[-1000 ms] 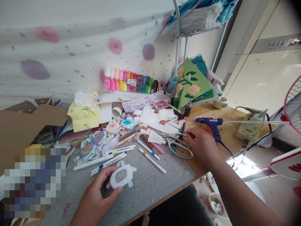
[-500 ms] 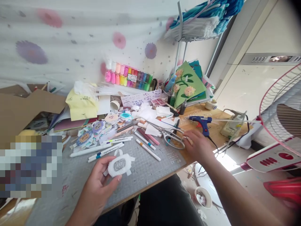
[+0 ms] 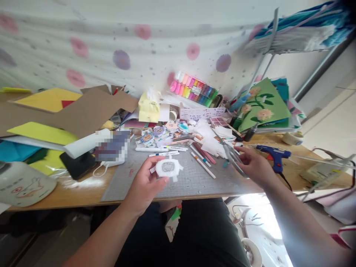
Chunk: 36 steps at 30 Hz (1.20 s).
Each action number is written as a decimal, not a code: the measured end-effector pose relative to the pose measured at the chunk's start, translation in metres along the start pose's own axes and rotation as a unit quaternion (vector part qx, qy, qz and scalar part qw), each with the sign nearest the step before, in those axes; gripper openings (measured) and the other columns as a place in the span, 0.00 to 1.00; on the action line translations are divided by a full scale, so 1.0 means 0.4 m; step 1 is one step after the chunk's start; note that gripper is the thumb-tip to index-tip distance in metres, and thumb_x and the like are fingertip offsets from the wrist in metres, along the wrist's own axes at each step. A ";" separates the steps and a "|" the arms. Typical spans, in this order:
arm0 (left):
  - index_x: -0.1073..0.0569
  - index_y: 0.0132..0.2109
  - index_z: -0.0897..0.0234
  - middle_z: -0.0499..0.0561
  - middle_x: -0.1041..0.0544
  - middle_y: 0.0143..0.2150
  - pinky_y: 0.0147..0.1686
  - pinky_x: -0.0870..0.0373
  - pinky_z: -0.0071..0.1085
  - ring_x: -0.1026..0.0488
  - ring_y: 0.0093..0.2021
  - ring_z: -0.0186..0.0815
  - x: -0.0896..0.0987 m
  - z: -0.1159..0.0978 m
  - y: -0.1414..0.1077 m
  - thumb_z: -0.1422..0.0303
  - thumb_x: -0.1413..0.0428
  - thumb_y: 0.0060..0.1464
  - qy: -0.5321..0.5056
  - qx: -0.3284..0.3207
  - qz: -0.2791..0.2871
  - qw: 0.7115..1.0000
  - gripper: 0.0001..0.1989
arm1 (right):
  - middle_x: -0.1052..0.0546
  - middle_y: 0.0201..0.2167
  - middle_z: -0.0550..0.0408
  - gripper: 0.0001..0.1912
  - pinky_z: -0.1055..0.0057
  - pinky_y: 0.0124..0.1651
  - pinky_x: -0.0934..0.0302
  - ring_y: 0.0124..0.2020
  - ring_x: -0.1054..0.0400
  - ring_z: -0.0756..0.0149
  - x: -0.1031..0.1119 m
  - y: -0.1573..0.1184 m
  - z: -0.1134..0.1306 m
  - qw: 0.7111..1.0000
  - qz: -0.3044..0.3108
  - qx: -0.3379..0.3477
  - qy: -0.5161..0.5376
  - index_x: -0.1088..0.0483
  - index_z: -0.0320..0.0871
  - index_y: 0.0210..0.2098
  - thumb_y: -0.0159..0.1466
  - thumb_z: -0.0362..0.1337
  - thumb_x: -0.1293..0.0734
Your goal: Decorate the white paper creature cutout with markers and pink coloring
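Observation:
Between the thumb and fingers of my left hand is a small white paper cutout with a grey patterned centre and short tabs sticking out around its edge. It is held above the grey cutting mat. My right hand grips the handles of a pair of scissors, which are tilted up and blurred by motion. Their blades point away toward the white paper scraps. Several markers lie on the mat between my hands, and decorated paper cutouts are heaped behind them.
To the right lies a blue glue gun with its cord. Green flower-decorated card stands at the back right. Packed coloured clay leans at the back wall. Cardboard, coloured sheets and a dark phone cover the left side.
The view has swung left, bringing the table's left side in. My right hand has lifted the scissors' handles off the table. My left hand still holds the white cutout.

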<state>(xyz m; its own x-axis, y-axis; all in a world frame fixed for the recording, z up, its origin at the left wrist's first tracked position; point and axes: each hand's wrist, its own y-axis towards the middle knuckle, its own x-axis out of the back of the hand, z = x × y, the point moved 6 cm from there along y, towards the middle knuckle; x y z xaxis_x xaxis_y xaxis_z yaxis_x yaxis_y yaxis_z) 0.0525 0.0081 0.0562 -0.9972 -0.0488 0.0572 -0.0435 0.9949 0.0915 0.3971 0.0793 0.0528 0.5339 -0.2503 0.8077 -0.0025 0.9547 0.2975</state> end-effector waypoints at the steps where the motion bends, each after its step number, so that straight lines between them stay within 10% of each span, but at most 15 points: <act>1: 0.33 0.51 0.60 0.51 0.25 0.46 0.42 0.29 0.32 0.26 0.44 0.39 -0.001 -0.005 0.000 0.66 0.38 0.46 -0.012 -0.002 0.002 1.000 0.24 | 0.24 0.26 0.55 0.29 0.71 0.24 0.38 0.22 0.30 0.64 0.007 -0.013 0.016 0.998 -0.009 0.004 0.061 0.33 0.39 0.56 0.57 0.43 0.32; 12: 0.33 0.52 0.60 0.52 0.24 0.48 0.44 0.29 0.29 0.26 0.48 0.39 0.014 -0.040 -0.029 0.70 0.38 0.48 -0.068 -0.022 0.050 0.996 0.23 | 0.21 0.41 0.46 0.30 0.63 0.32 0.31 0.36 0.24 0.52 -0.036 -0.189 0.279 0.967 -0.018 0.252 -0.042 0.38 0.47 0.56 0.57 0.49 0.32; 28: 0.31 0.48 0.62 0.52 0.25 0.48 0.42 0.27 0.28 0.26 0.47 0.40 0.042 -0.073 -0.058 0.72 0.39 0.44 -0.023 -0.025 0.051 0.998 0.21 | 0.23 0.47 0.42 0.34 0.63 0.32 0.33 0.35 0.24 0.52 -0.074 -0.187 0.318 0.926 0.020 0.340 -0.160 0.41 0.42 0.61 0.60 0.49 0.33; 36: 0.30 0.46 0.62 0.49 0.25 0.41 0.37 0.30 0.25 0.26 0.40 0.35 0.036 -0.054 -0.057 0.74 0.38 0.43 -0.090 0.028 0.056 0.994 0.21 | 0.20 0.43 0.44 0.31 0.65 0.27 0.31 0.30 0.23 0.56 -0.068 -0.186 0.315 0.916 0.024 0.363 -0.166 0.40 0.41 0.61 0.57 0.31 0.38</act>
<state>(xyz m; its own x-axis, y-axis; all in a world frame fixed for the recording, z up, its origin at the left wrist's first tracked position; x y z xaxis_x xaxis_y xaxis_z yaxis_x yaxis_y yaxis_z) 0.0404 -0.0172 0.0764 -0.9905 0.0743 -0.1158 0.0704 0.9968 0.0380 0.2763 -0.0052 0.0728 0.2321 -0.3603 0.9035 -0.6464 0.6370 0.4201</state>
